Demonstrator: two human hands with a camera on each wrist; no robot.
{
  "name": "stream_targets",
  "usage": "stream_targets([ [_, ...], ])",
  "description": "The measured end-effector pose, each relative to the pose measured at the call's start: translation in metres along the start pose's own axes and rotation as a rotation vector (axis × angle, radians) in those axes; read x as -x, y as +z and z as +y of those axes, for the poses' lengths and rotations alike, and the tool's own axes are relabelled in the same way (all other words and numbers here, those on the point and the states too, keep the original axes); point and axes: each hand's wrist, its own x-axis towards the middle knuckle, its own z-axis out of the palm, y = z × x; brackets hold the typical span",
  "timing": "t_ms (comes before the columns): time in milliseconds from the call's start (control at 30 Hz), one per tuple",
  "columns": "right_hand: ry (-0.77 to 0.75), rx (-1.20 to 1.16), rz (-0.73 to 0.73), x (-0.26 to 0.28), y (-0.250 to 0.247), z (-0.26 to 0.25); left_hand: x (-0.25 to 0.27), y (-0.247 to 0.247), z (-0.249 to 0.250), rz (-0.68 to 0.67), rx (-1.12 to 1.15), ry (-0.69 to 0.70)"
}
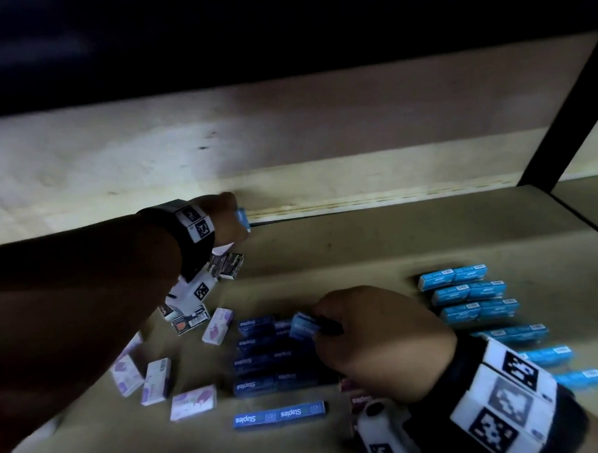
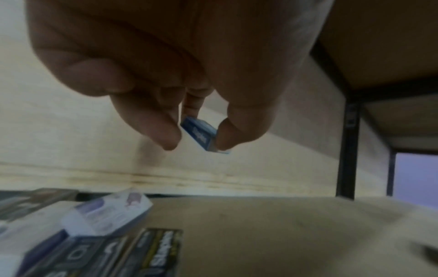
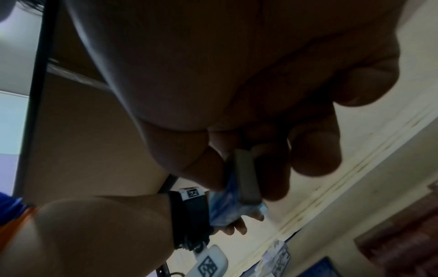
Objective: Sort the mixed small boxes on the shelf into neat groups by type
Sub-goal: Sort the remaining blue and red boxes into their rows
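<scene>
Head view is showing a dim wooden shelf (image 1: 375,250) strewn with small boxes. At 9 o'clock the left hand (image 1: 227,216) is hovering near the shelf's back edge, thumb and fingers (image 2: 151,120) pinching a small blue staples box (image 2: 200,135) clear of the surface. Below that wrist, black staples boxes (image 1: 229,264) are lying jumbled, and toward 7 o'clock white-and-purple boxes (image 1: 218,325) are sitting scattered at odd angles. At 6 o'clock dark blue Staples boxes (image 1: 257,361) are lying in a tidy block, with one long box (image 1: 279,415) just in front. The right hand (image 1: 371,339) is hanging over this block, fingers curled, gripping another blue box (image 1: 303,326) by its end. Toward 3 o'clock light blue boxes (image 1: 473,292) are lying in a neat column of parallel rows.
</scene>
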Motion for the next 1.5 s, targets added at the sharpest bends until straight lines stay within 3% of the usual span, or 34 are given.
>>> stream_targets([
  [267,0.026,0.003,-0.019,0.003,-0.005,-0.009,0.087,-0.005,-0.012,0.111,0.349,0.000],
  [433,0.073,-0.009,-0.014,0.004,-0.006,-0.016,0.144,0.016,-0.010,0.116,0.723,0.039],
  [600,0.122,-0.051,-0.030,0.006,-0.006,-0.023,0.187,0.044,-0.007,-0.049,1.188,0.135],
  [733,0.132,-0.058,-0.018,0.007,-0.006,-0.027,0.210,0.054,-0.013,-0.074,1.197,0.183],
  [900,0.153,-0.066,-0.036,0.009,-0.006,-0.035,0.222,0.064,-0.015,-0.098,1.275,0.127],
  [1067,0.157,-0.112,-0.067,0.010,-0.004,-0.040,0.229,0.067,-0.018,-0.136,1.210,0.075],
  [1267,0.225,-0.342,-0.028,0.014,0.004,-0.040,0.238,0.062,-0.015,-0.159,1.069,0.094],
  [1500,0.244,-0.584,-0.012,0.017,0.007,-0.047,0.249,0.059,-0.006,-0.113,1.075,0.094],
])
